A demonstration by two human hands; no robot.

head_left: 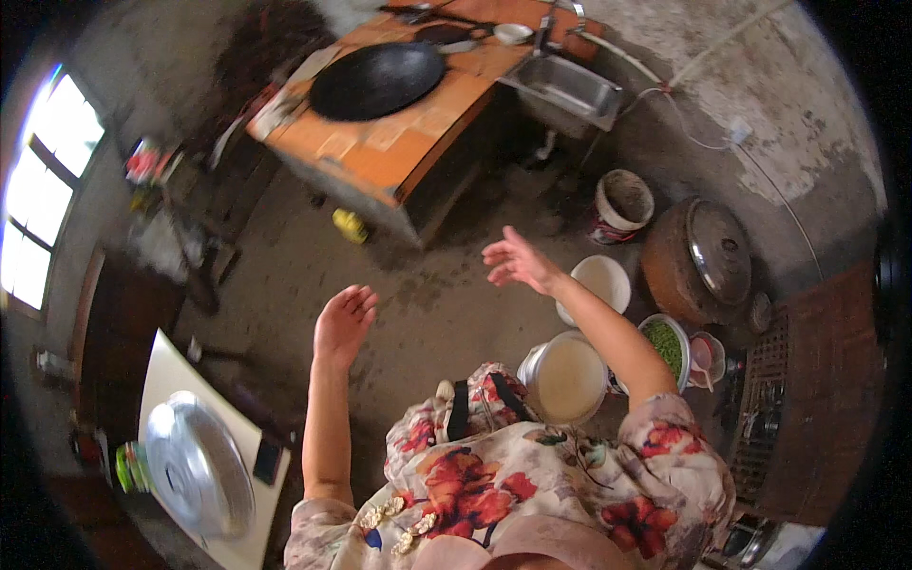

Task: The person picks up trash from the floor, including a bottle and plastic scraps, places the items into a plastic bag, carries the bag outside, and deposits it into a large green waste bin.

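Both my arms reach forward over the brown floor, palms turned toward each other with a wide gap between them. My left hand (pixel 345 326) is raised with nothing in it, its fingers slightly curled but apart from the palm. Farther forward, my right hand (pixel 518 261) is also without any object, fingers spread. Below and beside my right forearm stand a white bucket (pixel 605 277), a bucket of cloudy pale liquid (pixel 567 380) and a bowl of chopped greens (pixel 665 344). Neither hand visibly touches anything.
Ahead is an orange-topped stove counter (pixel 370 152) bearing a large black wok (pixel 377 82). A metal sink (pixel 568 87) adjoins it. To the right sit a used bucket (pixel 624 201) and a big brown vat (pixel 679 261). On my left, a pale table (pixel 161 366) carries a metal lid (pixel 198 465).
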